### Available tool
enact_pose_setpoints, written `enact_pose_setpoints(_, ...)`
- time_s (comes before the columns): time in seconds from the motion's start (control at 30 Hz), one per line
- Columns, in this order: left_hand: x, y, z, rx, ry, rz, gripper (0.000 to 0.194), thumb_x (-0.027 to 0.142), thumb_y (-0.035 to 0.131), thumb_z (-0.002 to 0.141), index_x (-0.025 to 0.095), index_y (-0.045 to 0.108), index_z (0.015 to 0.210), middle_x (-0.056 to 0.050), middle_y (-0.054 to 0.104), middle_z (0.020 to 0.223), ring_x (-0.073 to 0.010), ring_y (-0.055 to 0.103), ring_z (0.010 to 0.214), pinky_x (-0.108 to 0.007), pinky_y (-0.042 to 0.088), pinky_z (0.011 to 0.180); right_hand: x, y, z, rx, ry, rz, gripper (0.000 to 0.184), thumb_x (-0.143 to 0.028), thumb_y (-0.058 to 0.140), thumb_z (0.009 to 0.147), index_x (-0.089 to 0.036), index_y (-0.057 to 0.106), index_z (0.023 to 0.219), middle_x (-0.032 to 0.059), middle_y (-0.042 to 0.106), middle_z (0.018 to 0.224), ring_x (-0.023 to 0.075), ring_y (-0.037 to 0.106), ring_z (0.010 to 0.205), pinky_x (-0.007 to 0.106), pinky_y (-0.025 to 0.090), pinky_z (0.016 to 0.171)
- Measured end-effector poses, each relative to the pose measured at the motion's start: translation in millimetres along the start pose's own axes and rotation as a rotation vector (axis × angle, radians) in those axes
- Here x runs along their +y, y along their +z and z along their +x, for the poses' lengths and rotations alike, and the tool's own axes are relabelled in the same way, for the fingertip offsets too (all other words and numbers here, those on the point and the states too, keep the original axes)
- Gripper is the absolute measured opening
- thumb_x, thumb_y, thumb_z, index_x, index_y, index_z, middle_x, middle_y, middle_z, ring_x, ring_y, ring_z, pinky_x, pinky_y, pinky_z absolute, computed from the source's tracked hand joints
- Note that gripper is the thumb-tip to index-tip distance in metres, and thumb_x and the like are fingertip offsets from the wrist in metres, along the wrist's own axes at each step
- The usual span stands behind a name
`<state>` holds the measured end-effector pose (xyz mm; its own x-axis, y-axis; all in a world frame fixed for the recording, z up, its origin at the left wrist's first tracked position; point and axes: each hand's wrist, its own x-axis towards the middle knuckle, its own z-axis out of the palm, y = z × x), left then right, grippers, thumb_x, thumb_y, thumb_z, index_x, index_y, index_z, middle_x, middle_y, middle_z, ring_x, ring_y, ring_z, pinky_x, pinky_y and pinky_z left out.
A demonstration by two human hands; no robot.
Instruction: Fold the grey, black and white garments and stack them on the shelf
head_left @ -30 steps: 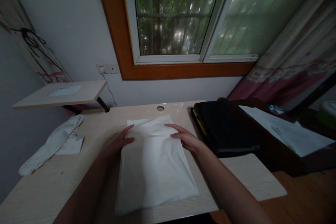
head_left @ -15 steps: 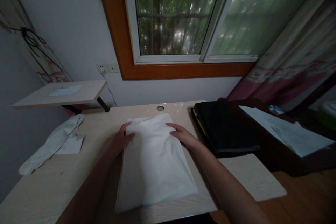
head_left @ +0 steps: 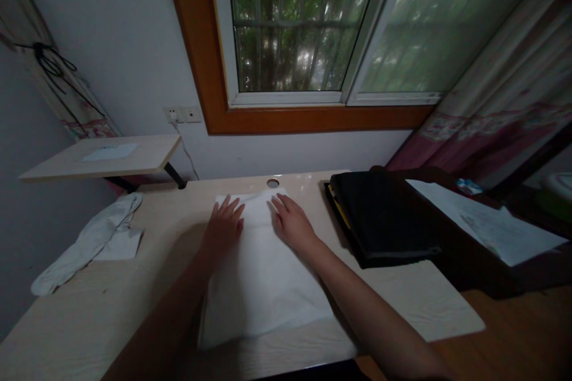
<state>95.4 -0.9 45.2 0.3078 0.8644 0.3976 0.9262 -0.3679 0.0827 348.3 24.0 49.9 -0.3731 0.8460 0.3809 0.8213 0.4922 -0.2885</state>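
Note:
A folded white cloth point(head_left: 263, 286) lies flat in the middle of the light wooden desk point(head_left: 89, 321). My left hand point(head_left: 224, 225) rests palm down on the cloth's far left part, fingers stretched out and apart. My right hand point(head_left: 291, 223) lies flat beside it on the far right part, fingers also extended. Both hands hold nothing and press on the cloth near its far edge.
A crumpled white garment point(head_left: 92, 242) lies at the desk's left. A black folder point(head_left: 384, 217) sits to the right, with white papers point(head_left: 487, 223) on a dark table beyond. A small raised shelf point(head_left: 102, 156) stands at the left wall. A cable hole point(head_left: 272, 183) marks the desk's back edge.
Both hands moved from the cloth's side edges inward onto its top surface, now lying flat near the far end. The cloth looks smoother and flatter.

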Motion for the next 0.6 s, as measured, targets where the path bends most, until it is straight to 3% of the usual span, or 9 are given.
enact_pose_setpoints(0.1,16.9,10.2,5.1,-0.092,0.07,0.026,0.047,0.033,0.045,0.101,0.02,0.053,0.145,-0.012,0.051,0.155,-0.0336,0.038,0.149,-0.062,0.027,0.121,-11.1,14.5,5.1,-0.084,-0.11,0.006,0.047,-0.034,0.048,0.103,-0.021,0.052,0.148,0.012,0.042,0.16,0.0285,0.035,0.15,0.05,0.03,0.122)
enact_pose_setpoints(0.2,16.8,22.7,5.0,-0.116,0.061,0.032,0.05,0.039,0.042,0.102,0.019,0.052,0.147,-0.013,0.049,0.157,-0.032,0.039,0.149,-0.059,0.028,0.122,-11.8,26.9,6.8,-0.159,-0.145,-0.011,0.048,-0.042,0.047,0.104,-0.023,0.053,0.148,0.0116,0.041,0.161,0.0295,0.035,0.151,0.052,0.029,0.122)
enact_pose_setpoints(0.37,-9.2,29.7,2.6,-0.139,-0.037,0.04,0.054,0.042,0.036,0.104,0.019,0.048,0.151,-0.012,0.043,0.16,-0.0309,0.038,0.15,-0.057,0.027,0.123,2.5,29.4,6.0,-0.174,-0.091,-0.052,0.052,-0.044,0.044,0.105,-0.02,0.049,0.151,0.0121,0.036,0.163,0.0278,0.033,0.152,0.05,0.027,0.124)
enact_pose_setpoints(0.6,-47.2,25.2,-14.1,-0.214,-0.198,0.052,0.06,0.045,0.026,0.105,0.015,0.038,0.157,-0.013,0.037,0.164,-0.0322,0.031,0.153,-0.058,0.027,0.121,31.7,14.3,-7.4,-0.179,0.034,-0.112,0.052,-0.043,0.037,0.107,-0.021,0.047,0.153,0.0105,0.029,0.167,0.0297,0.028,0.154,0.053,0.026,0.123)
